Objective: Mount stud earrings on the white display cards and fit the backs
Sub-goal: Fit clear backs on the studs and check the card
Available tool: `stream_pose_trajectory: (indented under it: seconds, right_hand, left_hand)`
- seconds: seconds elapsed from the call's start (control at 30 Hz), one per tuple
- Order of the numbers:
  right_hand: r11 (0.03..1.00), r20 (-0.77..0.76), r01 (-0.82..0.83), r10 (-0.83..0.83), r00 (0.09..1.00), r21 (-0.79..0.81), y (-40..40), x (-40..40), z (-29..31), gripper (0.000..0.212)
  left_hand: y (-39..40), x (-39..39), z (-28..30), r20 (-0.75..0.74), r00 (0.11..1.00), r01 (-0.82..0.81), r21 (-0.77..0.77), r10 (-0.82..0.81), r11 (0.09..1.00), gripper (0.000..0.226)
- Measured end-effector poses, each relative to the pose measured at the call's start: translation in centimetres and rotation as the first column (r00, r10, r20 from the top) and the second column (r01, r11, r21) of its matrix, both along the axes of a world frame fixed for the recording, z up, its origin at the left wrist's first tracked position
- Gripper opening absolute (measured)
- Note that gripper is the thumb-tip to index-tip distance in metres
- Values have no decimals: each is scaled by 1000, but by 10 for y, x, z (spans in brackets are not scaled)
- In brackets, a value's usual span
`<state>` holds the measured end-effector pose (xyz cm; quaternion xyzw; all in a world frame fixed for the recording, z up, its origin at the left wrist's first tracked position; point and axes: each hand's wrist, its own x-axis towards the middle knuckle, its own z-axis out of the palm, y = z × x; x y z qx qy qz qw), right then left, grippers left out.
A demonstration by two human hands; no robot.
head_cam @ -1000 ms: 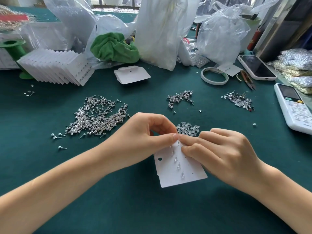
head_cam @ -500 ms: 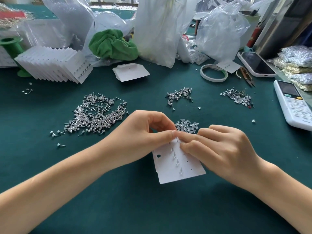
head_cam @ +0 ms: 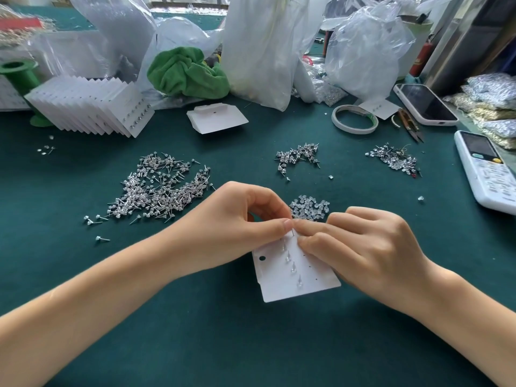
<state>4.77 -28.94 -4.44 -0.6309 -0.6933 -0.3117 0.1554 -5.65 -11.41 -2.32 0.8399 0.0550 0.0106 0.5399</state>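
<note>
A white display card [head_cam: 301, 286] lies back side up over the green table, with several stud posts in a row, most capped by clear backs. My left hand [head_cam: 237, 219] pinches the card's top edge between thumb and fingers. My right hand [head_cam: 363, 247] meets it there, fingertips pinched at the topmost post; whether a clear back sits between them is hidden. A small heap of clear backs [head_cam: 310, 208] lies just behind my fingers. A large pile of loose stud earrings [head_cam: 159, 188] spreads to the left.
Two smaller stud piles [head_cam: 297, 157] [head_cam: 393, 160] lie further back. A fanned stack of filled cards [head_cam: 92, 107], blank cards [head_cam: 216, 118], a tape roll [head_cam: 354, 118], snips [head_cam: 409, 124], a phone [head_cam: 425, 104], a remote [head_cam: 485, 169], a green cloth [head_cam: 187, 74] and plastic bags ring the far side.
Both hands stay pinched together at the card's top edge. The card and hands have barely shifted; the view has moved slightly.
</note>
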Motion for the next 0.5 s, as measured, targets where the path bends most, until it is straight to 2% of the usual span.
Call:
stream_pose_trajectory:
  seconds: [0.33,0.5]
  right_hand:
    - [1000,29,-9,9,1000,-6,0,-4,-3,27]
    - [1000,44,5,-5,999,0,-1,-6,-5,35]
  left_hand:
    - [-1,-1,-2,14,999,30,73,-32,997,7]
    - [-2,-2,-1,18,999,46,66,-48,997,6]
